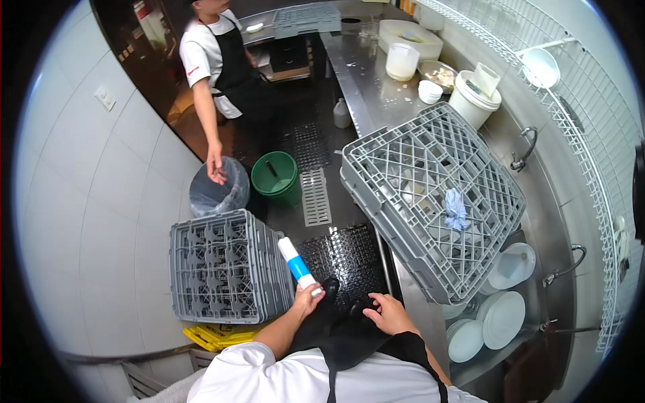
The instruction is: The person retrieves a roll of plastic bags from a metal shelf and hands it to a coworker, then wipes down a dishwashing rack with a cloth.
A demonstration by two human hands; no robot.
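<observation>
My left hand (308,299) is closed round the lower end of a white tube with a blue band (296,263). The tube tilts up and away over the dark floor mat, and I cannot make out what kind it is. Low in front of my black apron (349,339), my right hand (390,314) has its fingers curved and apart, with nothing seen in it. To its right, a large grey dish rack (403,208) rests on the steel counter, with a crumpled light-blue cloth (456,209) on its grid.
Stacked grey racks (222,269) stand at left above a yellow folded sign (218,336). Beyond are a green bucket (285,191) and a lined bin (225,195), with a co-worker's hand (215,164) over it. White plates (502,320) lie in the right-hand sink.
</observation>
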